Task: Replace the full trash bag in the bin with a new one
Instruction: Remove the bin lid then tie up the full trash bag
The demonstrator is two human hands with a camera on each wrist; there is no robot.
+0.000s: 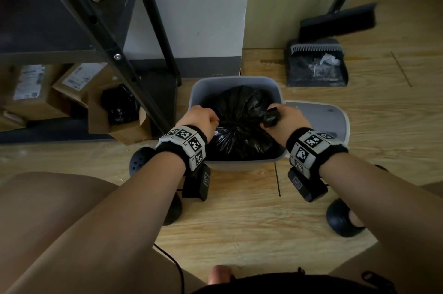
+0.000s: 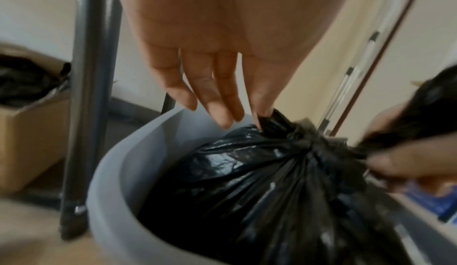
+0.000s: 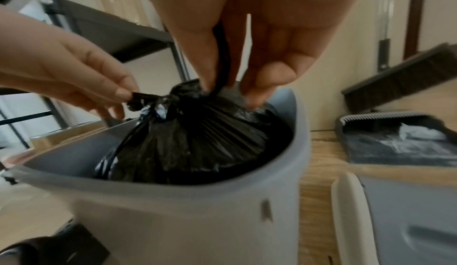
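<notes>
A full black trash bag (image 1: 239, 123) sits inside the grey bin (image 1: 199, 92) on the wooden floor, its top gathered into a knot (image 2: 301, 142). My left hand (image 1: 201, 118) pinches one twisted end of the bag (image 3: 138, 95) at the left of the knot, the other fingers (image 2: 217, 101) hanging straight. My right hand (image 1: 285, 118) grips the other black end (image 3: 222, 54) between thumb and fingers on the right, with a wad of black plastic (image 1: 271, 118) in its fist. The bag (image 3: 188, 144) stays low in the bin (image 3: 173, 210).
The bin's grey lid (image 1: 323, 121) lies on the floor at the right. A dustpan (image 1: 316, 66) with debris and a broom (image 1: 340, 20) stand behind it. A black metal shelf (image 1: 100, 30) with cardboard boxes (image 1: 119, 123) stands at the left. My shoes (image 1: 342, 221) flank the bin.
</notes>
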